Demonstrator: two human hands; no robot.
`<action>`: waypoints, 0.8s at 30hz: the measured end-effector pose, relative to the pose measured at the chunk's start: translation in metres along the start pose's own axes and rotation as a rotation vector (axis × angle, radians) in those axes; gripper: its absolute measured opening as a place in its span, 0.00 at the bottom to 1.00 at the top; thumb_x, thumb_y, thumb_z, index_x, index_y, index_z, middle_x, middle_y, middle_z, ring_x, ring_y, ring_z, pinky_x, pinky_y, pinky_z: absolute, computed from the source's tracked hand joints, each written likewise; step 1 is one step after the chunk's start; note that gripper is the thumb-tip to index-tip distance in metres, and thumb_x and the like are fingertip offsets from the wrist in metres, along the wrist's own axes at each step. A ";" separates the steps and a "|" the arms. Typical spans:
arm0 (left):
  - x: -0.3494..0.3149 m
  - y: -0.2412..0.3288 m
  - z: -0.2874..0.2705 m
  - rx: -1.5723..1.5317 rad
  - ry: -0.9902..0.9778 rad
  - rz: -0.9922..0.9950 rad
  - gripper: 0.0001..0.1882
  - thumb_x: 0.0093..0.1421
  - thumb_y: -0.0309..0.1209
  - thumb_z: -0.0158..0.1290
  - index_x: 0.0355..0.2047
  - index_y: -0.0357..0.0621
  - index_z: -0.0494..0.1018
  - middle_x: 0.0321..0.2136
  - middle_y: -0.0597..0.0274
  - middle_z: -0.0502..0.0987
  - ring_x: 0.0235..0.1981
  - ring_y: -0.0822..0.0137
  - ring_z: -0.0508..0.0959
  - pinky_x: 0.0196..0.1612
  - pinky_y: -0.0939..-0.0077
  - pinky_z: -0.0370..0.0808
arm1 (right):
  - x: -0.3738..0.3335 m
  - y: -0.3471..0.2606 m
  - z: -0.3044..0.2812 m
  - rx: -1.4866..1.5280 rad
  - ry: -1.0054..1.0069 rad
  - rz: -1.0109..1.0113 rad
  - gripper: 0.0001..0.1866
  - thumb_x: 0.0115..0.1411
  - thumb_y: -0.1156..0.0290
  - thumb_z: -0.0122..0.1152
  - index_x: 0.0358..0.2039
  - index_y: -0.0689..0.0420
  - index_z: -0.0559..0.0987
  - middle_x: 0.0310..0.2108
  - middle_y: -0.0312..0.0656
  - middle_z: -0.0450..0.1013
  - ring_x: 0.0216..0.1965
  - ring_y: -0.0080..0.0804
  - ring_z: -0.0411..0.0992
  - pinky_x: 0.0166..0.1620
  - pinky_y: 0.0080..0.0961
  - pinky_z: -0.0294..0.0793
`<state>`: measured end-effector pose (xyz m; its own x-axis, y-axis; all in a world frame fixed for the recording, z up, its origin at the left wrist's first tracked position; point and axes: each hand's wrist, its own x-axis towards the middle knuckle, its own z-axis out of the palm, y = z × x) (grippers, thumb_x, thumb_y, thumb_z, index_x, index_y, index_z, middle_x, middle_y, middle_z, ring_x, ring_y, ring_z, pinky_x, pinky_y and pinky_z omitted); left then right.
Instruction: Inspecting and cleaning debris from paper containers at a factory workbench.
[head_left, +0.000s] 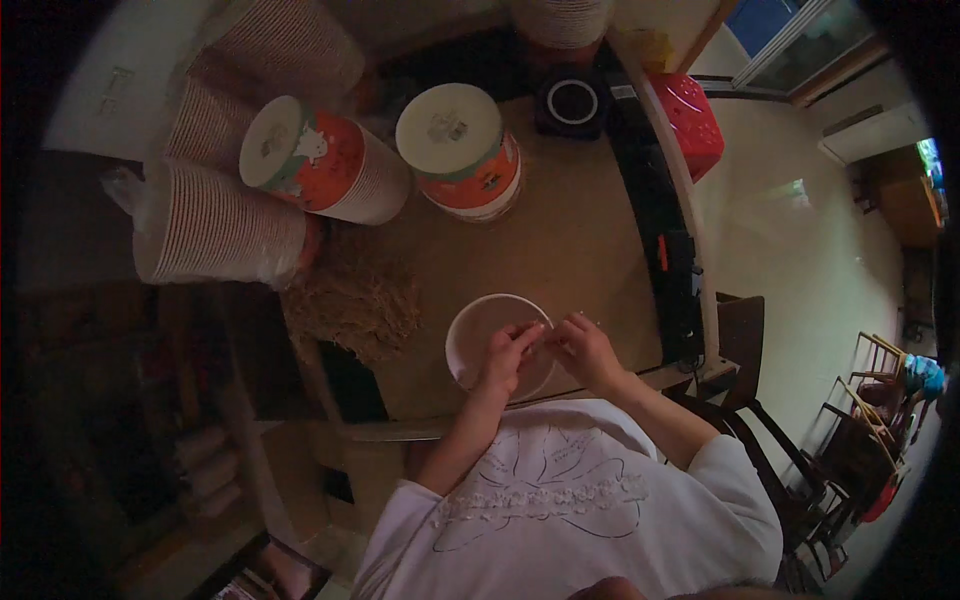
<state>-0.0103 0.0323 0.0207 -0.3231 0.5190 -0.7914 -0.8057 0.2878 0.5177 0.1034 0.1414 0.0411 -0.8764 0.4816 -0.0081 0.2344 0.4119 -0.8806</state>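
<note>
A round white paper tub stands near the table's front edge, its open mouth facing up. My left hand is over the tub, thumb and fingers pinched together. Beside it, at the tub's right rim, my right hand is also closed in a pinch, and the fingertips of both hands nearly meet. Whatever lies between the fingers is too small to make out. To the left of the tub rests a loose pile of thin brown strings.
Two stacks of printed orange-and-green tubs, one upright and one leaning, stand beyond the strings. More tubs in a plastic wrap are at the left. A dark square device sits at the far edge; a red stool is beyond the table.
</note>
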 end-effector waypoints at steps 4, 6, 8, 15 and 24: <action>-0.003 -0.002 0.004 0.198 0.013 0.208 0.05 0.51 0.28 0.53 0.29 0.42 0.73 0.24 0.71 0.72 0.22 0.84 0.67 0.22 0.91 0.63 | 0.002 -0.002 0.001 0.067 0.009 0.081 0.05 0.44 0.78 0.57 0.24 0.58 0.71 0.23 0.42 0.64 0.27 0.40 0.65 0.29 0.28 0.66; -0.002 -0.006 0.005 0.394 0.007 0.534 0.04 0.51 0.26 0.53 0.28 0.40 0.72 0.24 0.70 0.73 0.25 0.82 0.70 0.26 0.88 0.67 | 0.002 0.002 0.006 0.088 0.073 0.042 0.04 0.47 0.78 0.57 0.24 0.59 0.71 0.22 0.41 0.64 0.24 0.35 0.65 0.27 0.25 0.65; -0.007 -0.003 0.008 0.429 0.026 0.589 0.04 0.51 0.26 0.52 0.27 0.40 0.72 0.24 0.69 0.73 0.25 0.80 0.71 0.28 0.87 0.68 | 0.001 0.000 0.006 0.222 0.058 0.169 0.03 0.49 0.77 0.56 0.25 0.59 0.71 0.22 0.40 0.65 0.24 0.30 0.65 0.28 0.22 0.65; -0.022 0.008 0.006 1.050 -0.038 1.047 0.07 0.45 0.24 0.54 0.27 0.46 0.72 0.21 0.62 0.70 0.21 0.66 0.73 0.24 0.76 0.70 | -0.001 0.015 0.010 0.474 0.029 0.408 0.05 0.52 0.73 0.56 0.28 0.61 0.72 0.23 0.34 0.70 0.26 0.17 0.65 0.30 0.15 0.66; -0.028 0.008 0.005 1.244 0.012 1.212 0.07 0.44 0.25 0.54 0.26 0.47 0.72 0.22 0.64 0.70 0.22 0.63 0.72 0.23 0.72 0.70 | -0.001 0.012 0.011 0.559 0.005 0.365 0.06 0.54 0.72 0.54 0.30 0.61 0.72 0.25 0.37 0.71 0.29 0.20 0.67 0.33 0.17 0.67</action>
<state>-0.0047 0.0242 0.0488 -0.4135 0.8874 0.2038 0.7068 0.1718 0.6862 0.1030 0.1378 0.0252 -0.7799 0.5185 -0.3507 0.2606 -0.2404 -0.9350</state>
